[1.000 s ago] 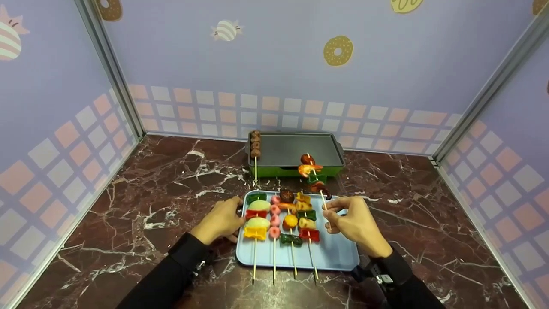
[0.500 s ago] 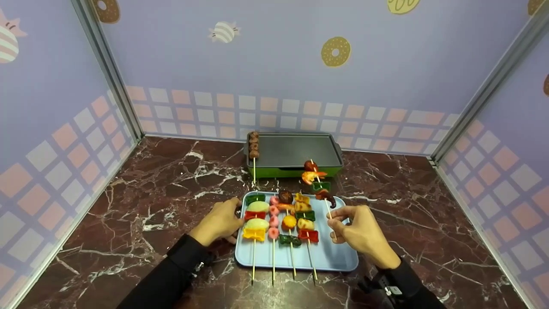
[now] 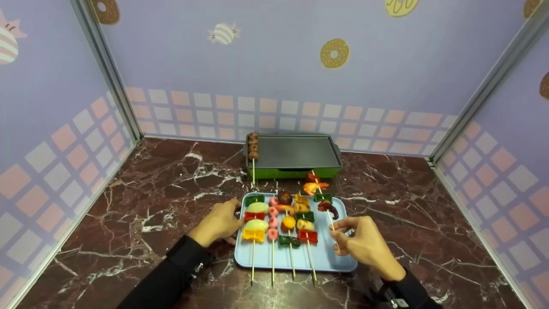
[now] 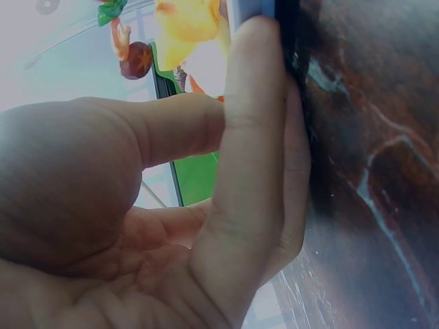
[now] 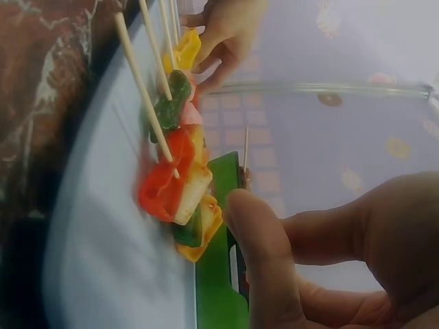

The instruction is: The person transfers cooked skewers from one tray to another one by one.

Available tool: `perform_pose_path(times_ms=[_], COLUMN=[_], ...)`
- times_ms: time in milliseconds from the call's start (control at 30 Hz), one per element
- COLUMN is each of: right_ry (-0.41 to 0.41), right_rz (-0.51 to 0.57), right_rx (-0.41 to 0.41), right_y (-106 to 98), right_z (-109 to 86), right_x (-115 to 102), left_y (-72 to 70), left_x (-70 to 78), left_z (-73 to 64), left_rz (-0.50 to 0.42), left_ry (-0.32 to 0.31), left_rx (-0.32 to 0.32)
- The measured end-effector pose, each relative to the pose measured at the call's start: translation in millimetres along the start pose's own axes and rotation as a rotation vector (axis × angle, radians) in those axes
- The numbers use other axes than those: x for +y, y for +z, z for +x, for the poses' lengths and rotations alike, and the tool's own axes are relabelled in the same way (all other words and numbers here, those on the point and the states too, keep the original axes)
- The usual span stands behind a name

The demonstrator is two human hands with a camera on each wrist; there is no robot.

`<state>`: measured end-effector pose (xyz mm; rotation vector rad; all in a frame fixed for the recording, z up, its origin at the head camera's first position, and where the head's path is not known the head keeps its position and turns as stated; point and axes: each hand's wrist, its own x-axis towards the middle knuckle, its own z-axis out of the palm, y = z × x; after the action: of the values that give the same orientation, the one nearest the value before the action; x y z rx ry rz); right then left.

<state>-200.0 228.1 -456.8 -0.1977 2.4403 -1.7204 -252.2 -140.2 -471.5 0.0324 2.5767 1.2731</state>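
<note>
My right hand [image 3: 362,240] pinches the stick of a food skewer [image 3: 327,209] between thumb and fingers, over the right part of a light blue tray [image 3: 274,257]. The skewer tilts away from me and carries a dark curled tentacle piece, green pepper, a shrimp and a reddish-brown piece at its far end. In the right wrist view the fingers [image 5: 264,253] hide most of it. My left hand [image 3: 218,223] holds the tray's left rim; in the left wrist view a fingertip lies against the tray edge [image 4: 250,9]. Several skewers lie side by side on the tray, including a pink-ball skewer [image 3: 273,222].
Behind the tray stands a green grill [image 3: 296,152] with a dark flat top. A skewer of brown meatballs [image 3: 253,146] lies along its left side, stick toward me. The dark marbled table [image 3: 171,193] is enclosed by patterned panels [image 3: 274,64] at the back and sides.
My right hand has drawn the held skewer back toward me and slightly right, from beside the grill's front to over the tray's right part. My left hand stays at the tray's rim.
</note>
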Motion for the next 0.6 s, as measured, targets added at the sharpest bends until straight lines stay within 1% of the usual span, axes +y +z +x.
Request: perform_pose_path(times_ms=[133,333,600], right_ry=[0.005,0.016,0.046], right_rz=[-0.009,-0.022,-0.022], right_rx=[-0.017,-0.037,-0.042], right_y=[-0.3,-1.4,-1.2], right_z=[-4.3,-10.8,-20.9], right_x=[5.7,11.5,16.1], left_y=[0.8,1.5,1.3], left_x=[-0.3,-0.8,-0.5], left_z=[0.5,-0.3,0.2], left_rz=[-0.009,0.016,0.024], left_ry=[-0.006,0.017,0.006], left_rx=[-0.001,0.018,0.019])
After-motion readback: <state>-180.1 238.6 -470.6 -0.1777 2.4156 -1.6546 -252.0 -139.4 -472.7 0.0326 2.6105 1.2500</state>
